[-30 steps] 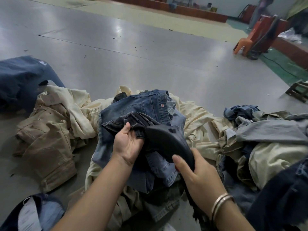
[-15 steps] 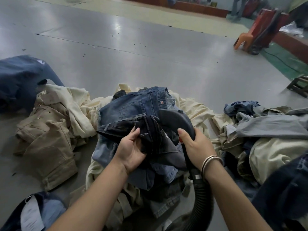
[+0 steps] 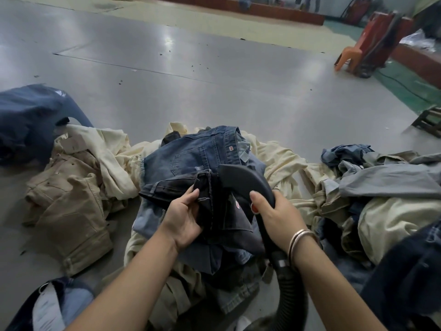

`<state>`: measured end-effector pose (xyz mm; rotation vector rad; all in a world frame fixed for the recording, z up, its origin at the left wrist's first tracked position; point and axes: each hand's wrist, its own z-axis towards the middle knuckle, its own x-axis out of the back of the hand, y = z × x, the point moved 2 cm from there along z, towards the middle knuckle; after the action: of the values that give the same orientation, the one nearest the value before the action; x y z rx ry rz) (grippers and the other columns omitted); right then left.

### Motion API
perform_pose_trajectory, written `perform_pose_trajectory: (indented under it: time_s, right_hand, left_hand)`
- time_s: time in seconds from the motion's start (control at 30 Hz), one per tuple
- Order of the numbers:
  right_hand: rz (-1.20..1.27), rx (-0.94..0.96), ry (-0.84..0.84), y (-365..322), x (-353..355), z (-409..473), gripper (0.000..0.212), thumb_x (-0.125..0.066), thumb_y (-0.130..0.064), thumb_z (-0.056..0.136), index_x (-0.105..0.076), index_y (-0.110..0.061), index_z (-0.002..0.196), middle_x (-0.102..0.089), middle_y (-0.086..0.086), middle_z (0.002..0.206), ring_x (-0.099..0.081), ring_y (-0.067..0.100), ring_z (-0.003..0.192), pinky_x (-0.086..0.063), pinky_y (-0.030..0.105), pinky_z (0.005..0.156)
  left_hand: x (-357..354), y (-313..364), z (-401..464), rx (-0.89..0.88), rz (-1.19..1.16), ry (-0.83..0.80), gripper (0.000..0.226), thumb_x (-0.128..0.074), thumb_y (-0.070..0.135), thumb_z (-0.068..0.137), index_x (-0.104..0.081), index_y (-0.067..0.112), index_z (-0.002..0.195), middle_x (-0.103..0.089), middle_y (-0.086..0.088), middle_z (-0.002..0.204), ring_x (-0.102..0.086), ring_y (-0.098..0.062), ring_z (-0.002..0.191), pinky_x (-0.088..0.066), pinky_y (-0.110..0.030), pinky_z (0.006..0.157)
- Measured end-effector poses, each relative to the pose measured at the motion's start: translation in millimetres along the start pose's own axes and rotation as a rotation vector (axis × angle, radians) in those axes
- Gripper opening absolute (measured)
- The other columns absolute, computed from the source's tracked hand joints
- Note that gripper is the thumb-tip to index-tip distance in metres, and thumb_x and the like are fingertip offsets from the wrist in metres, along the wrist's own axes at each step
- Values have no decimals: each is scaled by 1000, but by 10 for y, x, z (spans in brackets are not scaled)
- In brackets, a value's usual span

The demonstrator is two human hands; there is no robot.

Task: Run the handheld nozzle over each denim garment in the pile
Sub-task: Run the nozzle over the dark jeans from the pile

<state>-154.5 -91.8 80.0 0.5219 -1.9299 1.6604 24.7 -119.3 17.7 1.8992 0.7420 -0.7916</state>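
Nozzle (image 3: pixel 241 180) pushed forward onto dark jeans (image 3: pixel 181 187) | left hand (image 3: pixel 183 220) pinching jeans taut | right hand (image 3: pixel 279 213) gripping nozzle | pass underway, pile (image 3: pixel 286 163) mostly undone

Right hand (image 3: pixel 279 212) presses black nozzle (image 3: pixel 243 179) onto dark denim (image 3: pixel 222 211).

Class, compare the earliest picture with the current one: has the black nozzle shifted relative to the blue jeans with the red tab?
Yes. The black nozzle has moved up and away from the person, onto the blue jeans, toward their red tab.
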Motion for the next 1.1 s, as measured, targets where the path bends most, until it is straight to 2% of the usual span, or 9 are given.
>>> perform_pose_trajectory:
  time_s: [0.13,0.23,0.37,0.47,0.53,0.6,0.7,0.93,1.1]
  right_hand:
    - [74,-48,91,126,0,119,45,-52,-51,90,-58,-13,113,-67,8,107,-59,30,106,-46,37,89]
    - [179,2,198,223,89,56,25,-56,-53,86,-57,-28,93,-64,-10,86,-63,24,95,-45,32,78]
    - [295,36,288,302,189,8,36,-55,-67,74,-58,-33,85,-66,-11,76,-68,23,81,-54,41,72]
    - [291,12,295,423,214,-28,48,-51,-76,63,-60,-33,84,-68,-9,79,-68,23,81,-54,44,75]
    - [290,-27,252,494,197,-39,49,-53,-75,63,-60,-32,85,-67,-4,79,-67,31,80,-54,55,77]
    - [280,-45,219,541,180,-28,45,-55,-71,67,-60,-30,85,-65,-4,77,-67,33,80,-54,57,76]
    - [267,-38,180,583,139,2,28,-59,-60,78,-59,-32,85,-65,-5,76,-67,30,79,-54,55,76]
    - [230,63,178,481,72,-23,22,-56,-61,76,-58,-40,82,-67,-24,78,-59,-14,80,-40,0,63]
    - [240,100,189,452,22,1,16,-62,-52,81,-59,-37,84,-67,-23,78,-59,-14,80,-41,1,62]
  left_hand:
    - [-91,54,44,-97,-5,30,33,-34,10,100,-63,17,112,-74,-7,91,-71,-22,78,-58,-36,69]
    - [-308,138,274,-228,15,27,36,-36,19,102,-53,16,133,-68,-11,115,-66,-26,102,-54,-38,83]
    - [-487,-163,540,-2,700,-143,57,-39,45,100,-35,14,147,-41,-12,148,-41,-26,136,-32,-39,114]
    - [-285,-414,728,78,1215,-198,58,-47,18,100,-21,26,151,-54,-11,129,-49,-18,120,-37,-23,103]
    - [40,-437,685,29,976,14,43,-48,1,92,-55,13,133,-61,-10,92,-53,-21,89,-45,-20,71]
    - [388,-406,599,-8,597,522,20,-51,5,85,-70,5,93,-64,-11,83,-57,-25,78,-45,-23,57]
    - [722,-259,452,-45,244,927,32,-57,20,84,-63,2,109,-66,-14,101,-63,-31,90,-53,-39,80]
    - [774,19,554,15,113,514,63,-64,56,82,-58,12,127,-63,-15,123,-60,-36,111,-45,-51,100]
    - [480,58,483,-130,236,367,20,-53,5,92,-65,0,107,-74,-13,90,-71,-26,79,-59,-36,70]
